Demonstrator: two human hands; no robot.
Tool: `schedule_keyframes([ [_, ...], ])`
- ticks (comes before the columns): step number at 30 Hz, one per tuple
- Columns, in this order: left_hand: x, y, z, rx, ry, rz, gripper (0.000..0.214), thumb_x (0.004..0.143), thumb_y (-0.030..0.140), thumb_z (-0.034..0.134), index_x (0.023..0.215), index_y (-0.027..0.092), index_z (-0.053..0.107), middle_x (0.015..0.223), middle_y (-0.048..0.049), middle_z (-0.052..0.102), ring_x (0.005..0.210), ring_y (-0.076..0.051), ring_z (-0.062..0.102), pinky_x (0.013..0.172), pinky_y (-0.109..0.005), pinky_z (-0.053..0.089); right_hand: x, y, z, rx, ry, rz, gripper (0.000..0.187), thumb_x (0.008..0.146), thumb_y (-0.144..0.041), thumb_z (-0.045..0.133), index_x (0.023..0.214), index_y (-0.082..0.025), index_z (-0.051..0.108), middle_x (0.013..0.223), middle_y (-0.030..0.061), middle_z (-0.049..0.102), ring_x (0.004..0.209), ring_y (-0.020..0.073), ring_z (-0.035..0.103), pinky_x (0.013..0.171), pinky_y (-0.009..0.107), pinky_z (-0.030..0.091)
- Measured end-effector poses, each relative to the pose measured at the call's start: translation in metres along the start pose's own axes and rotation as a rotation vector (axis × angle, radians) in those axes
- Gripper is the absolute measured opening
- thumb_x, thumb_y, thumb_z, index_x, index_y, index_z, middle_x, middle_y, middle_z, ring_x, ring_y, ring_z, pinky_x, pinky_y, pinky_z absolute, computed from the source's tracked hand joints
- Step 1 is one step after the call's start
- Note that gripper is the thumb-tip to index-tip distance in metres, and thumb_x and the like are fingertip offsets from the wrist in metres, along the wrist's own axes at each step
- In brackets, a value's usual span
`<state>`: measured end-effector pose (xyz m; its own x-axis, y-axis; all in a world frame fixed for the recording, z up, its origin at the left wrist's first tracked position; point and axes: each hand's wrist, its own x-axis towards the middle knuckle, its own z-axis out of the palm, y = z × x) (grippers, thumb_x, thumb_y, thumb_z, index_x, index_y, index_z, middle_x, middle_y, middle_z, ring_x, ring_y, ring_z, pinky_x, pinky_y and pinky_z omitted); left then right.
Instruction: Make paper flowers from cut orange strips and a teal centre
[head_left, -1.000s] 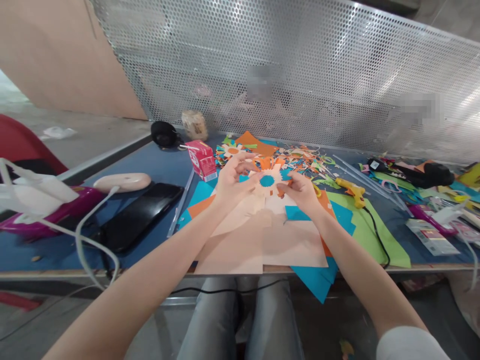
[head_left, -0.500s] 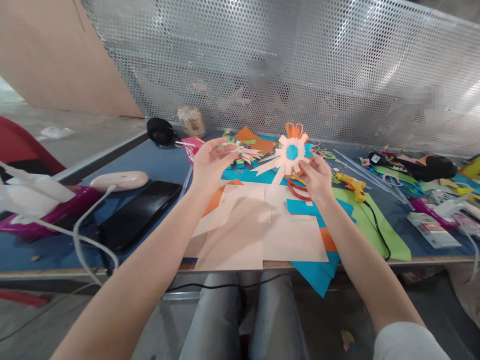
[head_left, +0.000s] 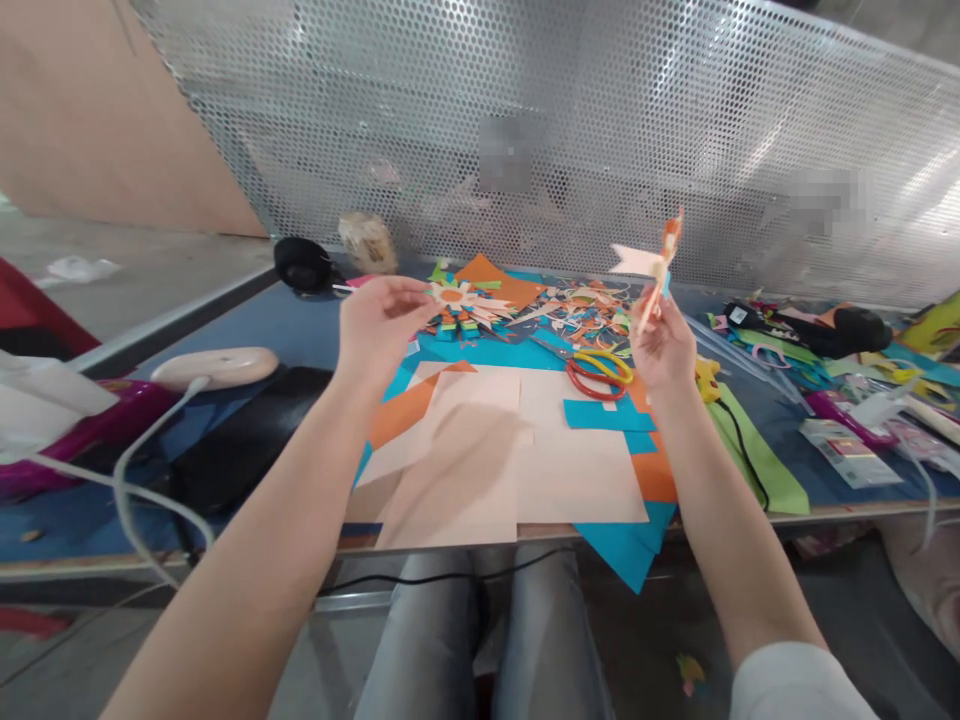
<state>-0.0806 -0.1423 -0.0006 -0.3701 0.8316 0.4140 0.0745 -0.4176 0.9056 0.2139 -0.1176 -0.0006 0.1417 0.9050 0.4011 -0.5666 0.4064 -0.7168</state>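
My right hand (head_left: 666,348) is raised over the right side of the table, its fingers pinched on a paper rosette (head_left: 663,268). The rosette is turned nearly edge-on, with an orange loop at the top and a pale notched ribbon tail sticking out to the left. Toward the back left, my left hand (head_left: 384,325) pinches the left edge of a pale paper flower (head_left: 452,296) with an orange centre and pointed strips. Blue and green cut paper lies just beneath that flower. Scissors (head_left: 596,370) with red and yellow handles rest between my hands, on the paper sheets.
Pale sheets (head_left: 457,455) and blue paper (head_left: 626,545) overhang the front table edge. Paper scraps (head_left: 589,310) lie at the back. A yellow glue gun (head_left: 706,380) with a black cord sits right, a black phone (head_left: 247,435) left. A perforated metal panel (head_left: 420,130) stands behind.
My right hand has moved right and turned the rosette from face-on to edge-on, uncovering the scissors and scraps. My left hand has shifted slightly left, and the flower's orange centre now shows.
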Motion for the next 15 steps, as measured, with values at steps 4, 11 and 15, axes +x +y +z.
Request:
schedule_keyframes([
  [4, 0.012, 0.008, -0.02, 0.069, -0.036, 0.038, 0.028, 0.051, 0.017, 0.073, 0.076, 0.012, 0.062, 0.068, -0.0002, 0.062, 0.065, -0.01, 0.058, 0.069, -0.025, 0.047, -0.006, 0.011, 0.005, -0.081, -0.09, 0.11, 0.013, 0.064, -0.025, 0.068, 0.071, -0.022, 0.058, 0.068, -0.0049, 0.058, 0.058, 0.0042, 0.056, 0.045, 0.012, 0.046],
  [11, 0.007, 0.007, -0.024, 0.508, -0.33, -0.042, 0.023, 0.063, 0.014, 0.058, 0.086, 0.012, 0.061, 0.081, -0.0061, 0.068, 0.076, -0.014, 0.063, 0.078, -0.028, 0.047, -0.025, 0.043, 0.014, -0.88, -0.369, 0.361, 0.02, 0.063, -0.024, 0.069, 0.08, -0.018, 0.062, 0.067, -0.0003, 0.063, 0.063, 0.0153, 0.062, 0.061, 0.031, 0.053],
  [15, 0.001, -0.002, -0.021, 0.896, -0.52, -0.102, 0.036, 0.057, 0.017, 0.066, 0.092, 0.011, 0.062, 0.092, -0.0099, 0.068, 0.081, -0.019, 0.062, 0.074, -0.026, 0.045, -0.019, 0.032, 0.01, -1.176, -0.384, 0.101, 0.014, 0.077, -0.023, 0.054, 0.087, -0.019, 0.063, 0.09, 0.0044, 0.067, 0.085, 0.0171, 0.063, 0.081, 0.033, 0.048],
])
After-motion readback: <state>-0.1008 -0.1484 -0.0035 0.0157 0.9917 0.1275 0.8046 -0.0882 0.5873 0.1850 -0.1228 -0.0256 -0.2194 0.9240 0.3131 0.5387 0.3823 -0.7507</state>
